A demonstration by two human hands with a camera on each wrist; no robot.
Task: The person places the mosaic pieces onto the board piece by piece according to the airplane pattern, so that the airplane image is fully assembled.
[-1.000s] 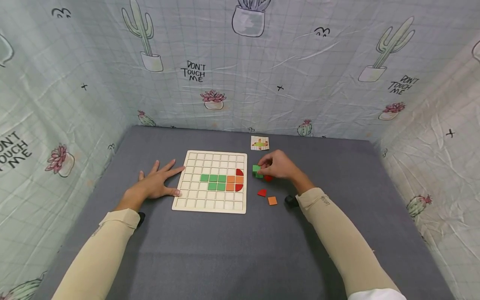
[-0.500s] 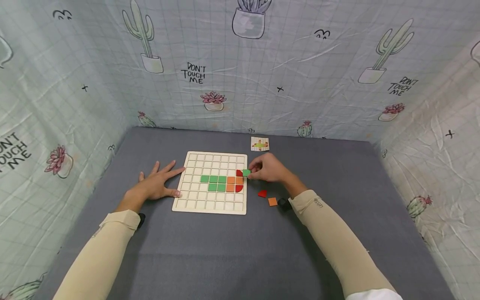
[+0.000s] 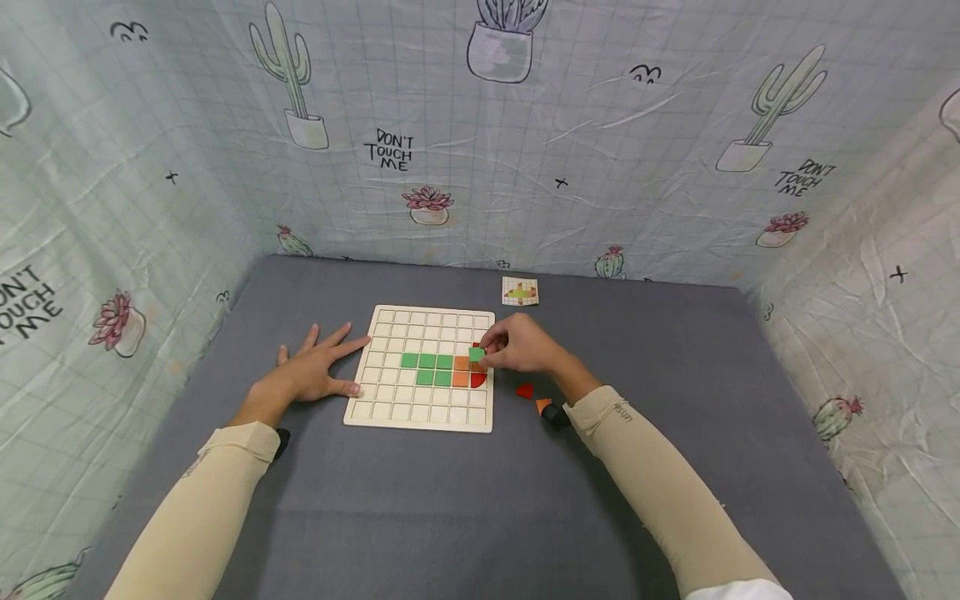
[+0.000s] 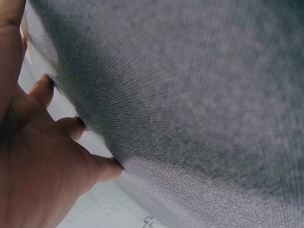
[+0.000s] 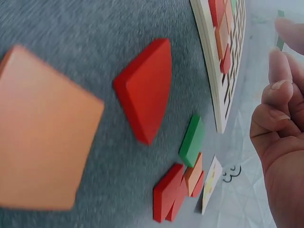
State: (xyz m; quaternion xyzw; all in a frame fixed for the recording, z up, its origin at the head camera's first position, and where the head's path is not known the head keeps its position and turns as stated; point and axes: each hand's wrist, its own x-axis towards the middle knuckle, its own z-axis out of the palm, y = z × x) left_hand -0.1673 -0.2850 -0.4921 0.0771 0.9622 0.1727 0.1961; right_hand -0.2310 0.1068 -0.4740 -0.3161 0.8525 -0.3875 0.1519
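My left hand [image 3: 307,372] lies on the table with fingers spread, thumb and index tip touching the left edge of a pale wooden grid board [image 3: 420,410]. The left wrist view shows that hand [image 4: 47,147] with its fingertips on the grey cloth. Over the board's right side, my right hand [image 3: 525,346] pinches a green square tile [image 3: 476,354] between thumb and fingers. Set in the grid are several green tiles [image 3: 426,361], orange tiles [image 3: 461,377] and red rounded pieces [image 3: 477,381]. The upper red piece is partly hidden by the held tile and fingers.
Right of the board lie a red rounded piece [image 5: 147,90] and an orange square tile [image 5: 42,137]. Farther back in the right wrist view are a green tile [image 5: 192,140] and red pieces [image 5: 166,192]. A small pattern card [image 3: 520,292] lies behind the board.
My right hand has picked the green tile from the loose pieces and carried it left, over the board's right columns. The left hand stays at the board's edge.
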